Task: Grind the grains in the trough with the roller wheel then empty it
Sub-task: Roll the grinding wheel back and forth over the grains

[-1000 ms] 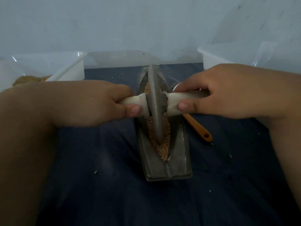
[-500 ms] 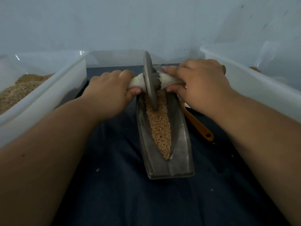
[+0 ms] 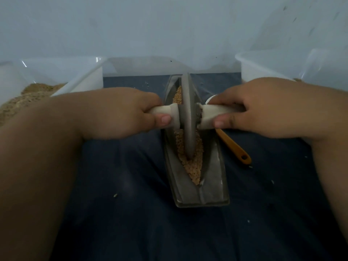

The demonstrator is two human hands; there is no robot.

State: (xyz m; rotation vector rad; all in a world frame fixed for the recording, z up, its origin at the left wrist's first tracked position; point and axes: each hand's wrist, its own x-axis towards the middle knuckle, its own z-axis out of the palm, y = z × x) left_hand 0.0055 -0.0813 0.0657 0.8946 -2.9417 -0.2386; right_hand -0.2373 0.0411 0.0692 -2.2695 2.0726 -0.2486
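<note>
A grey boat-shaped trough lies lengthwise on the dark cloth, with tan grains along its groove. The grey roller wheel stands upright in the groove at about the trough's middle, its rim down in the grains. My left hand grips the pale left handle of the wheel's axle. My right hand grips the pale right handle. Both thumbs press near the wheel's hub.
A clear plastic bin at the left holds ground tan meal. Another clear bin stands at the right. An orange-handled scoop lies right of the trough. A few loose grains dot the dark cloth.
The wheel rolled to the trough's far end and has come back toward me to the middle, both hands still on its handles.
</note>
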